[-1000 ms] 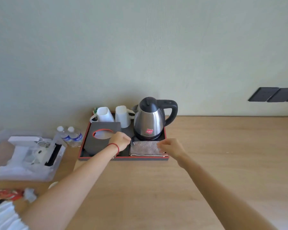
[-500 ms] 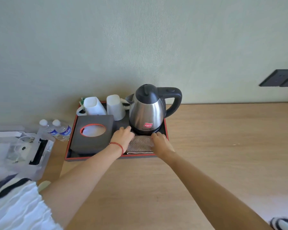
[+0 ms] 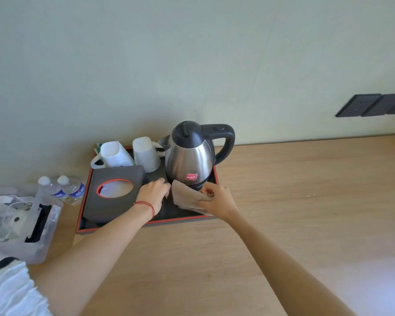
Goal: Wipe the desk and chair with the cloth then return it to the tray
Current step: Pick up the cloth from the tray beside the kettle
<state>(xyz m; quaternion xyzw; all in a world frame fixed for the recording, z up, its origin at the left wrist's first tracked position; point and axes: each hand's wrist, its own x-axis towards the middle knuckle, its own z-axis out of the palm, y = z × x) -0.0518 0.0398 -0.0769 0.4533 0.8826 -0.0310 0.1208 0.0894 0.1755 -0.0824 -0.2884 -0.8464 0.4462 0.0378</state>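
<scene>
A folded beige cloth is tilted up off the floor of the black, red-rimmed tray, just in front of the kettle. My right hand grips the cloth's right edge and holds it raised. My left hand, with a red string at the wrist, rests on the tray floor beside the cloth's left edge, fingers loosely apart and holding nothing. The wooden desk runs wide to the right and toward me. No chair is in view.
On the tray stand a steel kettle, two white mugs and a dark tissue box. Two water bottles and a clear plastic box sit left of the tray. Dark wall sockets are at right.
The cloth lay flat on the tray under both hands; now my right hand has lifted it by its right edge, and my left hand has come off it.
</scene>
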